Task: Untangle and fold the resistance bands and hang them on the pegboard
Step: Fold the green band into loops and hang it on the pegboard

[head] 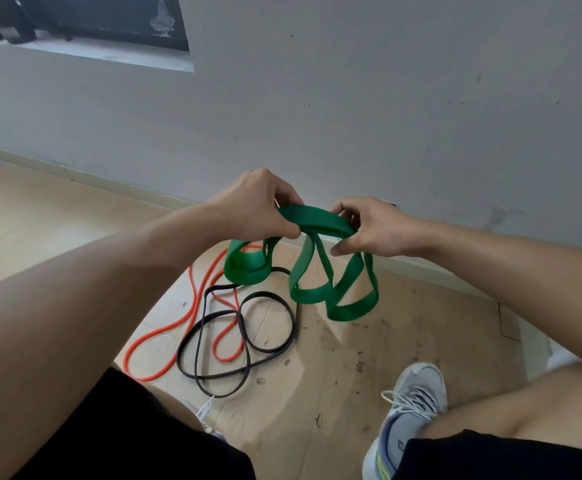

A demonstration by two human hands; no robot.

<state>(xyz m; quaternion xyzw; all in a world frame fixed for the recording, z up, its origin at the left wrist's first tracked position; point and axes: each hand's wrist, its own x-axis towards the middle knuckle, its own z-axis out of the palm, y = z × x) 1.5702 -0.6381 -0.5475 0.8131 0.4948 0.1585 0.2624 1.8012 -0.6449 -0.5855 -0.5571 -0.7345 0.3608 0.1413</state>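
Green band (312, 220) sat clenched in both grips, left hand (258, 206) and right hand (374, 226); loops dangling beneath could re-knot if tugged.

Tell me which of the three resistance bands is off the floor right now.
The green band, the wide flat one. Left hand and right hand grip its top while its loops hang. The orange band and black band lie on the cardboard.

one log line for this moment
both hands grip green band | loops hang | orange band, black band on cardboard | unhung
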